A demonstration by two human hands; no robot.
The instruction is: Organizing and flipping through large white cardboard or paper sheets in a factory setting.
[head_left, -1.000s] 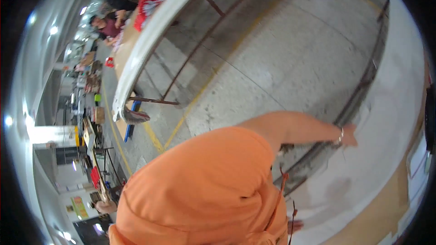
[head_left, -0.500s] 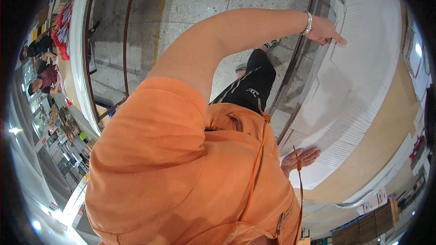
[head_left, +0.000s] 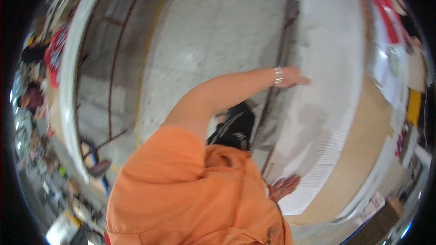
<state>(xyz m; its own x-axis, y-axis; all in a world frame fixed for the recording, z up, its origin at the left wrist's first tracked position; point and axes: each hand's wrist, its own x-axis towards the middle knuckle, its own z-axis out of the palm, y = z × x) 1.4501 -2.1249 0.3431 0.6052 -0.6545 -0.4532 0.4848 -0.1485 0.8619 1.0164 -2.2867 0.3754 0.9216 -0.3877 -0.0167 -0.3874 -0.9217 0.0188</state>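
A long run of white sheets (head_left: 334,59), their edges fanned in close steps, covers the table on my right side. My left hand (head_left: 289,77), with a silver bracelet at the wrist, reaches across my body to the near edge of these sheets. Its index finger points out over the white surface; the other fingers are blurred, and nothing shows in the hand. Closer to my body, my right hand (head_left: 285,188) lies with fingers stretched out on the near end of the sheets, by the stepped edges. My right forearm is hidden behind the orange top (head_left: 200,190).
Beyond the sheets runs a tan board surface (head_left: 359,154). Red and white material (head_left: 383,9) lies farther off. Dark metal table framing (head_left: 282,50) stands between the floor (head_left: 204,31) and sheets. On my left is another white-edged table (head_left: 70,95), with people behind it.
The whole view has shifted and blurred, showing more floor and far table. Both hands appear lower and farther left in the picture. My right hand stays flat on the sheets.
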